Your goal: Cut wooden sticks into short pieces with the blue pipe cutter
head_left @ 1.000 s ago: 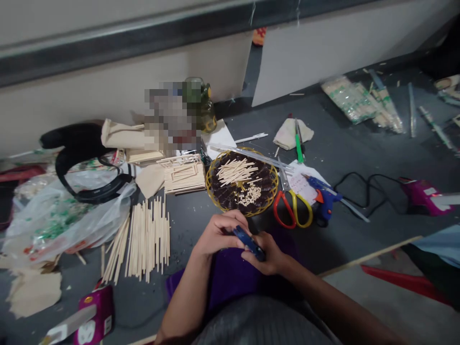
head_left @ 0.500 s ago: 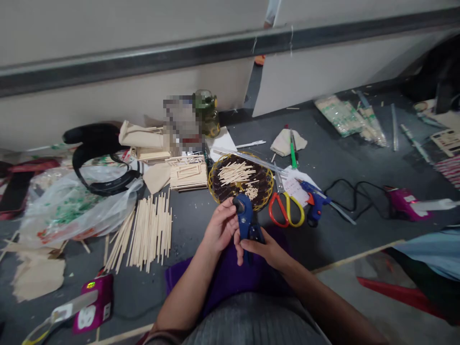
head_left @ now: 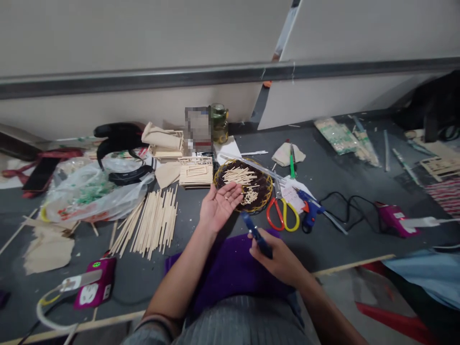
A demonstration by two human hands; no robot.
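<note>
My left hand is turned palm up beside the round woven basket. Its fingers are stretched out, and a tiny pale bit seems to rest on the palm. In my right hand is a blue hand cutter, gripped by its handles over the purple cloth. Inside the basket lie a pile of short wooden sticks and a heap of tiny cut pieces. Long wooden sticks are spread out left of my left hand.
Right of the basket are red-and-yellow scissors, a blue glue gun and its cord. A small stick-built model stands behind. Magenta power sockets sit at left and right. A plastic bag lies far left.
My left hand has let go of the cutter and moved up toward the basket, opening palm up. My right hand has moved slightly right and down with the cutter. The view has shifted.
</note>
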